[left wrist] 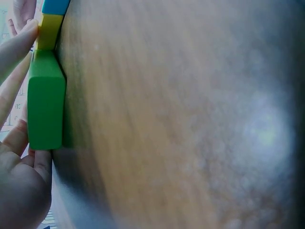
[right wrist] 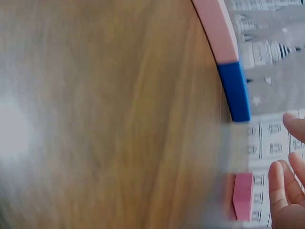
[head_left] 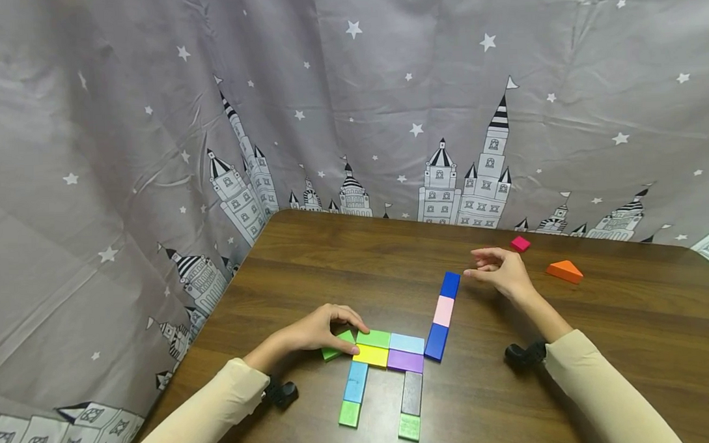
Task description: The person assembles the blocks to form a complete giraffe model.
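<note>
My left hand (head_left: 322, 328) arches over a tilted green block (head_left: 331, 353), its thumb touching the yellow block (head_left: 371, 355) and a fingertip at the light green block (head_left: 374, 339). Joined to these are a light blue block (head_left: 407, 343) and a purple block (head_left: 405, 361). Below hang two legs, one with a blue block (head_left: 355, 382), the other with a dark block (head_left: 412, 393), each ending in green. A slanted row of blue, pink (head_left: 443, 311) and blue rises at the right. Beside its top blue block (head_left: 450, 285), my right hand (head_left: 503, 273) hovers with nothing held and fingers apart.
A red block (head_left: 520, 244) lies just beyond my right hand, near the table's back edge. To its right is an orange triangular block (head_left: 565, 271). The brown wooden table (head_left: 628, 342) meets a grey curtain (head_left: 350, 104) printed with castles and stars.
</note>
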`<move>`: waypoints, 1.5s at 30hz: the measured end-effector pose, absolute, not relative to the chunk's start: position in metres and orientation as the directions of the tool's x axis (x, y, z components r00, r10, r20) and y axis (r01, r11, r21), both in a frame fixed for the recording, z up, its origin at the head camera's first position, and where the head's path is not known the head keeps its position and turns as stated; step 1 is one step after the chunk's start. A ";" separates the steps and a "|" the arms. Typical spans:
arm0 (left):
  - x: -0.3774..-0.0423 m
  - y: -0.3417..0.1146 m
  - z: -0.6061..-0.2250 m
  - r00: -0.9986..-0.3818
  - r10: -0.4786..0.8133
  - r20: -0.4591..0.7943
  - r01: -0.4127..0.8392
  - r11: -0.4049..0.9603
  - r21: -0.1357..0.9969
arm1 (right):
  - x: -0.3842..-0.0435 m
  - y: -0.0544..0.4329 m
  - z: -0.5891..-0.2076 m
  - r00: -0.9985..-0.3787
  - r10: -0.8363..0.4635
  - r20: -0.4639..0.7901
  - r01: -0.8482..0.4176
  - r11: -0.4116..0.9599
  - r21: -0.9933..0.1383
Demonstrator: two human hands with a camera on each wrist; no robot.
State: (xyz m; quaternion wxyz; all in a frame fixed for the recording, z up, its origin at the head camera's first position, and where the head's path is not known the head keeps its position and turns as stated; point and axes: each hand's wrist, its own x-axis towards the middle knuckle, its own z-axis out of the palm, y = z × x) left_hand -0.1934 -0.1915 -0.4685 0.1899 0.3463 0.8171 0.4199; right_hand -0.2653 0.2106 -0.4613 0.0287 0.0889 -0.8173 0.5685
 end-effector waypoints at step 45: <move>-0.194 -0.193 -0.471 -0.686 0.727 -0.026 0.380 0.389 0.839 | -0.293 0.247 -0.470 -0.996 -0.073 -0.051 0.011 0.468 -0.884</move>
